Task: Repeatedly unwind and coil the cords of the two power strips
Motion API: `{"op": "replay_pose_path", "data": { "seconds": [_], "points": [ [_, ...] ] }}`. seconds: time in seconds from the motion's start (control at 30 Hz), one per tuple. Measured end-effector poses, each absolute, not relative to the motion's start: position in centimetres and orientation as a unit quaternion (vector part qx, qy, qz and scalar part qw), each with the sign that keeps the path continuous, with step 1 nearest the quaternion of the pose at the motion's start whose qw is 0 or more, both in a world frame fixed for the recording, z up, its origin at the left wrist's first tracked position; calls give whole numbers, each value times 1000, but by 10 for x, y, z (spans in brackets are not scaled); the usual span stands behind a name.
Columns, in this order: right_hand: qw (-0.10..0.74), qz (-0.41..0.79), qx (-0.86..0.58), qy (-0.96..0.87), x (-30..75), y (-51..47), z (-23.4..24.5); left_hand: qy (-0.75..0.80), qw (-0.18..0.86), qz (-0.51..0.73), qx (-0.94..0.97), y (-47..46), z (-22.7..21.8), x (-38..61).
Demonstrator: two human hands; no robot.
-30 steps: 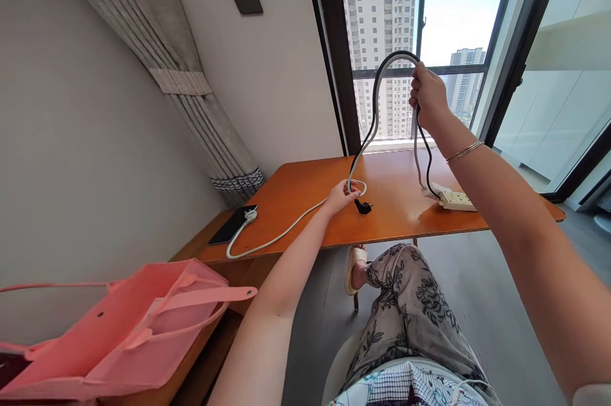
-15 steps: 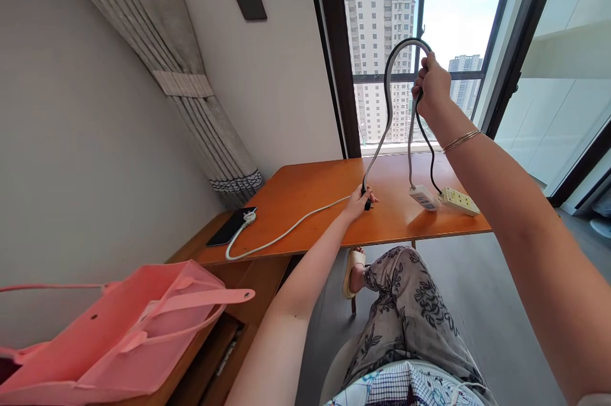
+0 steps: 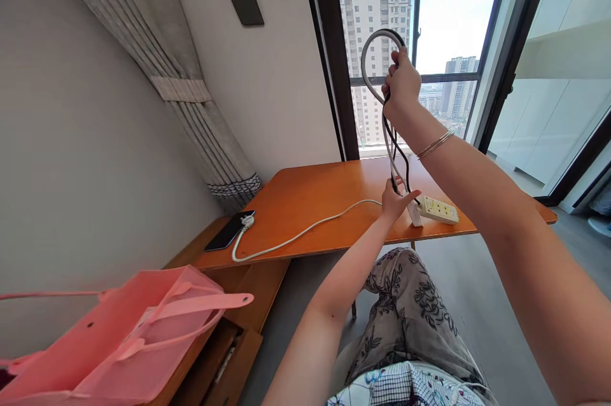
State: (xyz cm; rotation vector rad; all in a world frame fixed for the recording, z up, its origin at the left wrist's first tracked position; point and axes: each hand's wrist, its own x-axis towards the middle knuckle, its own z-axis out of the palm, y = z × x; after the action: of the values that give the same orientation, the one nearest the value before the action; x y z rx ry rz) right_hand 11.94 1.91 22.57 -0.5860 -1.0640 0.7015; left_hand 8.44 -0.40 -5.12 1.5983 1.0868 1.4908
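Observation:
My right hand (image 3: 402,84) is raised in front of the window, closed around a black and a white power cord (image 3: 365,62) that arch above it in a loop. Lower down, over the table, my left hand (image 3: 395,201) has its fingers around the lower part of the cords, with the thumb sticking out to the right. A small black piece shows at its fingers, perhaps a plug. Just right of that hand lie a cream power strip (image 3: 438,209) with several sockets and a white power strip (image 3: 415,215), partly hidden by my thumb.
The orange-brown table (image 3: 324,186) stands before the window. A white cable (image 3: 305,231) runs left across it to a white plug (image 3: 247,221) by a black phone-like slab (image 3: 226,233). A pink bag (image 3: 143,336) sits at the lower left, above an open drawer (image 3: 233,361).
My left hand has moved right with the cord end, up to the power strips. My right hand has shifted left, and the cord loop is now smaller and tighter.

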Motion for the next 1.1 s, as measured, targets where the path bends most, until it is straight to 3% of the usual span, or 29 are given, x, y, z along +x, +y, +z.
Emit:
{"op": "replay_pose_path", "data": {
  "seconds": [0.13,0.27,0.43,0.6,0.67,0.73,0.87,1.1],
  "points": [
    [764,423,-232,-429,114,-18,230,446,367,578,577,-6,-46,92],
    [710,414,-288,-492,147,-37,247,465,348,567,584,5,-44,70],
    [651,384,-384,-531,217,-49,263,517,244,534,623,19,-31,21],
    [425,406,-453,-670,277,-56,260,543,203,507,638,29,-20,-12],
    [378,400,-494,-673,285,-59,257,534,199,503,650,32,-17,-18],
    [416,396,-491,-655,284,-59,254,518,192,500,667,32,-15,-20],
    [603,346,-442,-567,284,-41,248,495,186,493,691,28,-9,-20],
    [670,273,-434,-536,328,27,237,416,269,417,762,19,1,-22]
  ]
}}
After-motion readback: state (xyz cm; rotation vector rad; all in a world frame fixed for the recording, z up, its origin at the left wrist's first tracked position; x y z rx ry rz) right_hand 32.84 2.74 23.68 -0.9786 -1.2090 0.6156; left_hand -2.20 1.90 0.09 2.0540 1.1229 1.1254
